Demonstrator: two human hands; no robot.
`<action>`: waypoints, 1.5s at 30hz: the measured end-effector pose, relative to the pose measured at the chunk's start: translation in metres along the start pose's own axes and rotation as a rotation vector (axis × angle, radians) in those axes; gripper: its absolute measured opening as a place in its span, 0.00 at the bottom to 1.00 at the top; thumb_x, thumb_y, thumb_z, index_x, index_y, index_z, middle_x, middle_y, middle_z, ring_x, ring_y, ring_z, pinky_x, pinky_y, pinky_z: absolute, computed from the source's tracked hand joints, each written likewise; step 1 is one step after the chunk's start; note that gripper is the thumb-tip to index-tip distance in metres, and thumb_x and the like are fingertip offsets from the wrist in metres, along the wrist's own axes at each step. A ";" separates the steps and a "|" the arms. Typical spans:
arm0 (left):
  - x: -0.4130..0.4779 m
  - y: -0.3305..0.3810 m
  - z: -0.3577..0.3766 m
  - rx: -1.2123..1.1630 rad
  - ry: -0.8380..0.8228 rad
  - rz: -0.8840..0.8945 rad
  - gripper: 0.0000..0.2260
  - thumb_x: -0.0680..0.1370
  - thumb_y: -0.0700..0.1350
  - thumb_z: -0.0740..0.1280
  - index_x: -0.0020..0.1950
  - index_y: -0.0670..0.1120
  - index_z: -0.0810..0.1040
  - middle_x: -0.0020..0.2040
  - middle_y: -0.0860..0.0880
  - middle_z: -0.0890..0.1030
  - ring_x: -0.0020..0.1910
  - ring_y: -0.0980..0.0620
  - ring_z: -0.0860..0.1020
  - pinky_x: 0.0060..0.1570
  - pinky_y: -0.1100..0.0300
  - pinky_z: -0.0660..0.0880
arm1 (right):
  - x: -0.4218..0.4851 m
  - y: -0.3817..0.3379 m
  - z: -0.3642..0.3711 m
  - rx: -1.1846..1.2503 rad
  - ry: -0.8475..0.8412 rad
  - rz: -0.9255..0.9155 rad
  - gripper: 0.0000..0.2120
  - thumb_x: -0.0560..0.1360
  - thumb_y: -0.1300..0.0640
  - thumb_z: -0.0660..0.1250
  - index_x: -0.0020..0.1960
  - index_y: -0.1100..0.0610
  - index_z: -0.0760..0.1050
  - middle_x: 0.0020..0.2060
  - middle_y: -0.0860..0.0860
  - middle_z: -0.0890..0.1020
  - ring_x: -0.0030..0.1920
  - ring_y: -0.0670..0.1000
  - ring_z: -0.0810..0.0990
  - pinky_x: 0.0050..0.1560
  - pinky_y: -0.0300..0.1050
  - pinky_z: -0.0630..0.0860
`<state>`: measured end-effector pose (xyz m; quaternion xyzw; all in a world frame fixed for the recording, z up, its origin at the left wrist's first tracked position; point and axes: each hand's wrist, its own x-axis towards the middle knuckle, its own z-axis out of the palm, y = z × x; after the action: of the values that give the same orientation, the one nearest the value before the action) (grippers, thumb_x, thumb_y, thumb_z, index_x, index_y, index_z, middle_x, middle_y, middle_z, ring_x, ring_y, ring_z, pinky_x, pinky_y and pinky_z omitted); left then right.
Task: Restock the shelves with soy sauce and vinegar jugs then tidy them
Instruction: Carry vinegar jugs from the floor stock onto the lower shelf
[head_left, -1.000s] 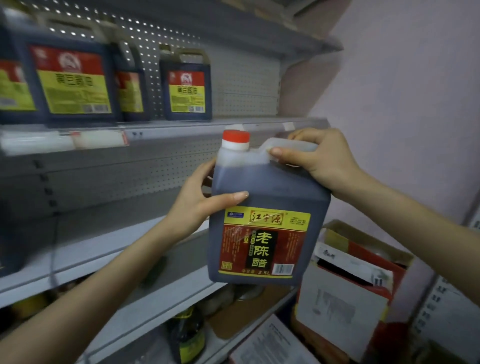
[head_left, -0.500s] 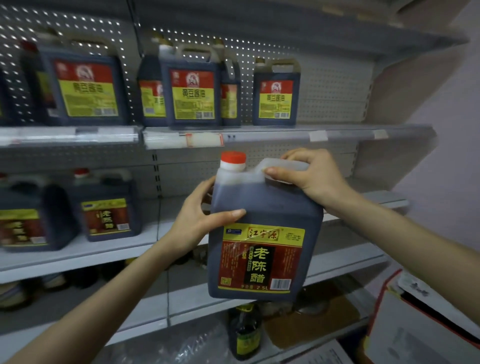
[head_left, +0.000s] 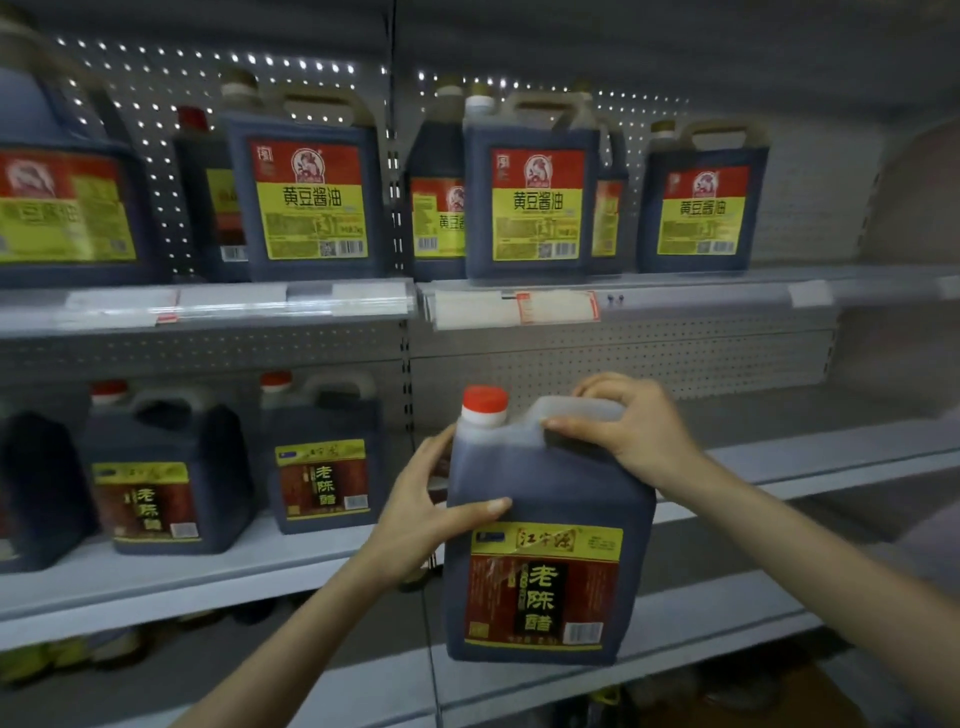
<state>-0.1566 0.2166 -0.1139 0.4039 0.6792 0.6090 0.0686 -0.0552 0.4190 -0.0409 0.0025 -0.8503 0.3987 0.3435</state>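
A: Head view: vinegar jug (head_left: 545, 519) was held in air before middle shelf (head_left: 779, 467); right grip (head_left: 628, 431) clenched round its handle, left grip (head_left: 421, 499) clasped its side.
B: Risk: heavy jug could clip the shelf edge and slip.

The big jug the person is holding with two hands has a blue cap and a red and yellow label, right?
Not quite. In the head view the cap of the held jug is red, not blue. The left hand and right hand do both hold it, and its label is red and yellow.
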 end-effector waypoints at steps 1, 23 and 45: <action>0.005 -0.009 -0.008 -0.002 -0.007 -0.011 0.44 0.57 0.67 0.77 0.69 0.56 0.68 0.64 0.52 0.75 0.63 0.53 0.76 0.61 0.45 0.74 | 0.007 0.006 0.011 -0.002 -0.007 0.009 0.16 0.59 0.47 0.75 0.35 0.60 0.80 0.38 0.44 0.78 0.41 0.39 0.76 0.43 0.27 0.67; 0.126 -0.122 -0.055 -0.195 0.078 -0.268 0.38 0.56 0.59 0.80 0.62 0.53 0.70 0.60 0.48 0.79 0.53 0.51 0.81 0.55 0.49 0.79 | 0.140 0.107 0.120 -0.142 0.004 0.124 0.14 0.63 0.53 0.78 0.37 0.60 0.76 0.36 0.53 0.78 0.38 0.48 0.76 0.39 0.39 0.71; 0.166 -0.149 -0.035 -0.102 0.376 -0.244 0.35 0.76 0.45 0.69 0.76 0.54 0.53 0.62 0.53 0.71 0.59 0.53 0.73 0.48 0.66 0.76 | 0.184 0.152 0.154 -0.230 0.115 -0.025 0.19 0.66 0.49 0.76 0.39 0.64 0.75 0.37 0.55 0.76 0.39 0.49 0.72 0.36 0.37 0.61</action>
<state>-0.3566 0.3046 -0.1702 0.1940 0.6921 0.6944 0.0343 -0.3276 0.4677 -0.1039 -0.0491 -0.8692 0.2939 0.3947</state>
